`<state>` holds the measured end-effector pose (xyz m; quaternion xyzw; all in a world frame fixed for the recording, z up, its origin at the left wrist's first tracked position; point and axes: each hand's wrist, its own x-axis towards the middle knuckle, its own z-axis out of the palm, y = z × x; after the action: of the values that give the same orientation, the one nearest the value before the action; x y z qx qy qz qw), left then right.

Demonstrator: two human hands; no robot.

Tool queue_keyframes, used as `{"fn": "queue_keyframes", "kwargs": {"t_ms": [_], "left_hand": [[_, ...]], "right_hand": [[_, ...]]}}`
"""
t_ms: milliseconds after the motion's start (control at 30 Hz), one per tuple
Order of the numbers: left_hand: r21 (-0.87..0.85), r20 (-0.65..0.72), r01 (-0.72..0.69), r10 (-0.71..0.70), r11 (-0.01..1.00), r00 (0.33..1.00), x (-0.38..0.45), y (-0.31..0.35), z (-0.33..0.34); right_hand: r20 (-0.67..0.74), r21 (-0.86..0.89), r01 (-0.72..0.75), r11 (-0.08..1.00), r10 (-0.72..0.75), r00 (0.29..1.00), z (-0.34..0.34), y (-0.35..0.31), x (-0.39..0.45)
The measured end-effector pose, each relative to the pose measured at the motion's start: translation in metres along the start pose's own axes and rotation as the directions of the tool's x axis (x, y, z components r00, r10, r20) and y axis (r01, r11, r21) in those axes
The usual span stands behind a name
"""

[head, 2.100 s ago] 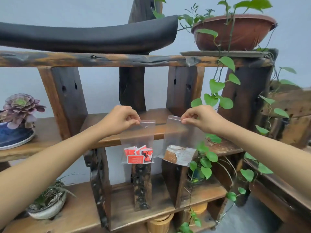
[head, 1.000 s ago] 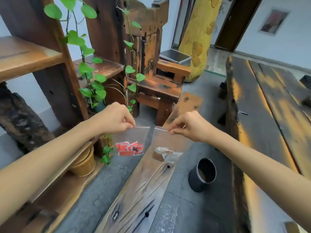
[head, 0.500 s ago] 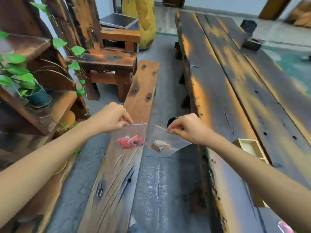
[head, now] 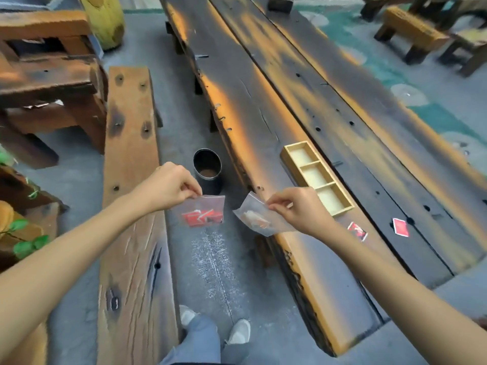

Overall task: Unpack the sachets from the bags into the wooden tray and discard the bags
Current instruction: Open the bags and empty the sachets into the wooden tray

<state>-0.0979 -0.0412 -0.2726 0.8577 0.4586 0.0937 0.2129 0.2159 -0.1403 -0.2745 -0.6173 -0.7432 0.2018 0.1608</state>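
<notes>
My left hand point(head: 168, 186) pinches the top edge of a clear bag of red sachets point(head: 203, 215), which hangs over the floor. My right hand point(head: 299, 209) pinches a second clear bag of brown and white sachets point(head: 259, 219) at the near edge of the long dark table. A light wooden tray point(head: 286, 153) with three compartments lies on the table just beyond my right hand; the compartments look bare. Two loose red sachets lie on the table, one point(head: 357, 231) by my right wrist and one point(head: 400, 227) further right.
A black cylindrical bin point(head: 207, 171) stands on the grey floor between the wooden bench point(head: 130, 143) and the table point(head: 303, 106). A wooden chair point(head: 44, 83) stands at the left, low benches at the far right. My shoes point(head: 239, 330) are below.
The view has swung from the plant shelf round to the table. Both hands have carried their bags along and now hang near the table's edge; the tray and loose sachets have come into view.
</notes>
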Motion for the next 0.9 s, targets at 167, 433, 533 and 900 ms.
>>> {"fn": "queue_keyframes", "kwargs": {"t_ms": [167,433,533,900], "left_hand": [[-0.012,0.084,-0.106,0.106,0.994,0.991,0.03,0.038,0.027],[-0.059,0.228,-0.304,0.309,0.951,0.923,0.064,0.098,0.071],[-0.084,0.289,-0.363,0.371,0.928,0.883,0.076,0.119,0.093],[-0.182,0.49,-0.593,0.595,0.784,0.637,0.104,0.185,0.16]], "right_hand": [[-0.034,0.043,-0.134,0.99,0.135,0.99,0.001,0.034,-0.059],[-0.069,0.071,-0.284,0.956,0.289,0.955,0.001,0.06,-0.127],[-0.089,0.083,-0.334,0.939,0.341,0.936,0.007,0.068,-0.146],[-0.095,0.186,-0.577,0.795,0.599,0.795,0.034,0.08,-0.221]]}}
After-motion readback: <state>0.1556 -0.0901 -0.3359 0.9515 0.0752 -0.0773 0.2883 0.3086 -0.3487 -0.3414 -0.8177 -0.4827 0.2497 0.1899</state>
